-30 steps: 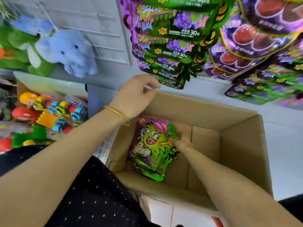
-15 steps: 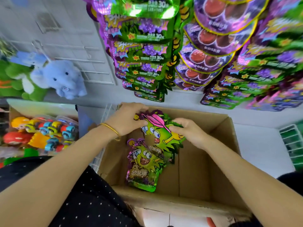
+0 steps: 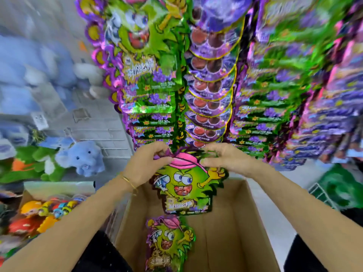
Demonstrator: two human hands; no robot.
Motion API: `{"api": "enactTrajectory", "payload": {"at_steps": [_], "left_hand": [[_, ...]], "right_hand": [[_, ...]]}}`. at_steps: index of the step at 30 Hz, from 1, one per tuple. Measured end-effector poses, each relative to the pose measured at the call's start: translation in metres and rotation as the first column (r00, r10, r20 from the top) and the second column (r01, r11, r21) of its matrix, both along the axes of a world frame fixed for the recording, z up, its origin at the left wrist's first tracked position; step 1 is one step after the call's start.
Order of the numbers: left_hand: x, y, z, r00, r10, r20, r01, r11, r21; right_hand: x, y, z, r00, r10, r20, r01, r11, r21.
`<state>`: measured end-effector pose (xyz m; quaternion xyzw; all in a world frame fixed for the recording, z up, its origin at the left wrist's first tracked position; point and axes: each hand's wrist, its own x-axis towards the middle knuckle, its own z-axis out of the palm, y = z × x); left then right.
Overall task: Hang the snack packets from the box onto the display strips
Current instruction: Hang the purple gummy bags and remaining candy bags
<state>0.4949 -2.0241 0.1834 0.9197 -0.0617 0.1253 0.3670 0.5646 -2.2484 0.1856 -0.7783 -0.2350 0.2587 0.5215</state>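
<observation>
Box (image 3: 231,232) contains packet (image 3: 169,242); left hand (image 3: 145,165) and right hand (image 3: 225,158) pinch upper packet (image 3: 184,185).

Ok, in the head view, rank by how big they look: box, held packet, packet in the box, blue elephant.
Box, largest.
Held packet.
Packet in the box, which runs to the frame edge.
Blue elephant, smallest, though it is farther back, so its true size is unsure.
</observation>
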Motion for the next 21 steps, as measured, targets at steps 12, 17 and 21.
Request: {"api": "enactTrajectory", "payload": {"at_steps": [12,17,21], "left_hand": [[0.055,0.031,0.235,0.892,0.159,0.423,-0.057,0.968,-0.244],[0.108,0.056,0.308,0.779,0.396,0.486,-0.180,0.884,-0.432],[0.135,0.062,0.334,0.874,0.359,0.327,-0.148,0.838,-0.525]], "right_hand": [[0.034,0.052,0.213,0.617,-0.087,0.782,0.056,0.996,0.066],[0.053,0.081,0.274,0.412,-0.130,0.902,0.142,0.987,0.078],[0.069,0.106,0.303,0.359,-0.168,0.918,0.173,0.978,0.112]]}}
